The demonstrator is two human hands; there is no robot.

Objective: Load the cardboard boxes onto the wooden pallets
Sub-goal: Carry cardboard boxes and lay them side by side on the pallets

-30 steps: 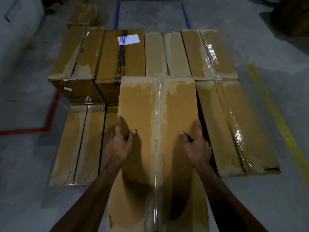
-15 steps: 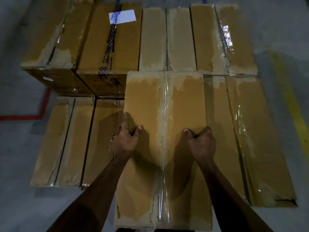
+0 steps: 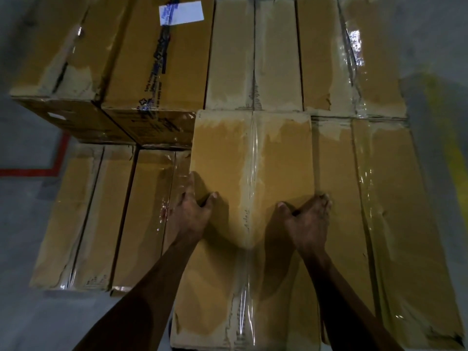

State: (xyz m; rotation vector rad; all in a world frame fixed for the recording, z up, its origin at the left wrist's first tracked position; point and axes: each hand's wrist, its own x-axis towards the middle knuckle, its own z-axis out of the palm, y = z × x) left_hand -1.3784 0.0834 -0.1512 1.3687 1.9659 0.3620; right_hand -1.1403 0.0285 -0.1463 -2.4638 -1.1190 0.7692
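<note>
Two hands grip one taped cardboard box (image 3: 250, 173) by its long sides. Left hand (image 3: 188, 214) and right hand (image 3: 307, 219) have fingers curled over the edges (thumbs on top).

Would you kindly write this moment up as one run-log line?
step: placing box | left hand: grips left edge of held box | right hand: grips right edge | neighbours: labelled box behind-left | floor: red line

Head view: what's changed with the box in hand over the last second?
The taped box has been carried forward over the stack, its far edge now near the back-row boxes. Left hand and right hand keep their grip on its side edges. The labelled box and the other boxes lie unchanged.
</note>
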